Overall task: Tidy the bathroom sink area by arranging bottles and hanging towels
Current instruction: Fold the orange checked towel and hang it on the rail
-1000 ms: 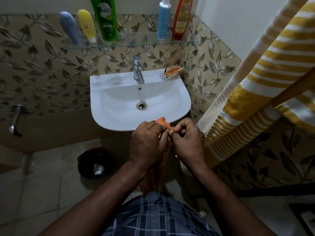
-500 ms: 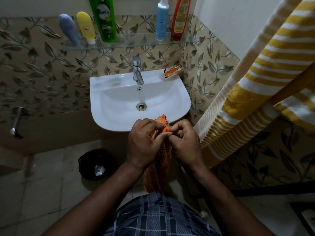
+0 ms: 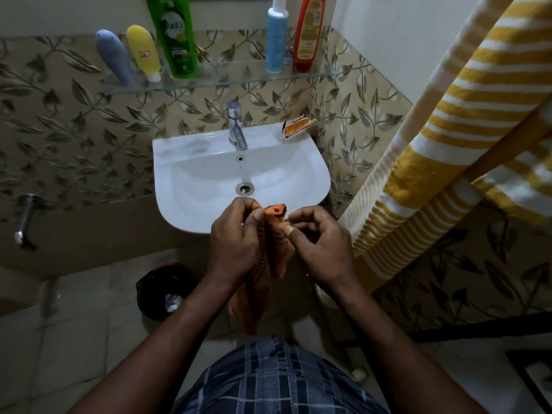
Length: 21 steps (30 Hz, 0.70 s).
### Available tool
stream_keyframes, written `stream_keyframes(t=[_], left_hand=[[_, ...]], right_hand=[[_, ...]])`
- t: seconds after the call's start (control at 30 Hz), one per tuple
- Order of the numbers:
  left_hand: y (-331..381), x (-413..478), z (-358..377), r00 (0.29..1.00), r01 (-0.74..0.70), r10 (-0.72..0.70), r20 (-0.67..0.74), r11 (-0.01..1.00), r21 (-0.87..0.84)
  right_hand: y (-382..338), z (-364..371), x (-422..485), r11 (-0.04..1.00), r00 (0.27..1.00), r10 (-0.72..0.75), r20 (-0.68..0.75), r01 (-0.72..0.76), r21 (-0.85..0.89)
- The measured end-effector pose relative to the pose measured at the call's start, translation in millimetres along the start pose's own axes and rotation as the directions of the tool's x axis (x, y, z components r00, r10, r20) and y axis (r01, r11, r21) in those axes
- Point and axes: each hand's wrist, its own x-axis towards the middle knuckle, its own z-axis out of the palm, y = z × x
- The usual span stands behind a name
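Note:
An orange cloth (image 3: 276, 243) hangs down in front of the white sink (image 3: 185, 186). My left hand (image 3: 236, 246) grips its top edge with curled fingers. My right hand (image 3: 321, 249) pinches the same cloth beside it with thumb and fingers. A yellow-and-white striped towel (image 3: 448, 138) hangs over a wooden bar at the right. On the glass shelf (image 3: 227, 80) above the sink stand a grey-blue bottle (image 3: 115, 56), a yellow bottle (image 3: 143, 52), a green bottle (image 3: 176, 34), a blue-and-white bottle (image 3: 276, 37) and a red bottle (image 3: 309, 32).
A chrome tap (image 3: 236, 127) stands at the sink's back, with an orange soap packet (image 3: 298, 128) on the back right corner. A dark bin (image 3: 162, 291) sits on the floor tiles under the sink. A wall tap (image 3: 25, 216) sticks out at the left.
My hands have drawn slightly apart along the cloth's top edge, and its tip now shows between them. The cloth hangs a little more opened out.

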Motion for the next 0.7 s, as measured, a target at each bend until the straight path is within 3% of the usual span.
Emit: stream_keyframes(t=[0.07, 0.13, 0.3, 0.4, 0.5, 0.6, 0.7], left_hand=[[2.3, 4.3, -6.7, 0.999, 0.005, -0.004, 0.045, 1.0, -0.019], [5.9, 10.3, -13.8, 0.994, -0.027, 0.029, 0.102, 0.999, -0.022], [18.1, 19.7, -24.9, 0.978, -0.068, 0.075, 0.196, 0.997, -0.046], [26.4, 22.0, -29.6, 0.972, -0.086, 0.101, 0.212, 0.993, -0.08], [31.3, 24.8, -34.5, 0.974, -0.066, 0.101, 0.205, 0.983, -0.172], [29.3, 29.4, -39.3, 0.984, -0.032, 0.079, 0.161, 0.961, -0.275], [19.7, 34.3, -41.8, 0.992, -0.046, 0.07, 0.105, 0.975, -0.216]], right_hand=[[7.4, -3.7, 6.3, 0.993, 0.992, -0.042, -0.116, 0.028, -0.117], [9.1, -7.7, 14.1, 0.985, 0.99, -0.073, -0.122, 0.052, -0.166], [1.3, -1.8, 32.0, 0.882, 0.96, -0.26, 0.103, 0.28, -0.379], [0.0, 5.0, 38.8, 0.841, 0.944, -0.307, 0.122, 0.329, -0.43], [7.9, 4.4, 47.2, 0.828, 0.963, -0.253, 0.092, 0.265, -0.495], [20.9, 3.5, 52.7, 0.785, 0.988, -0.06, 0.142, 0.135, -0.604], [29.0, -2.7, 53.4, 0.788, 0.987, 0.128, 0.097, -0.041, -0.614]])
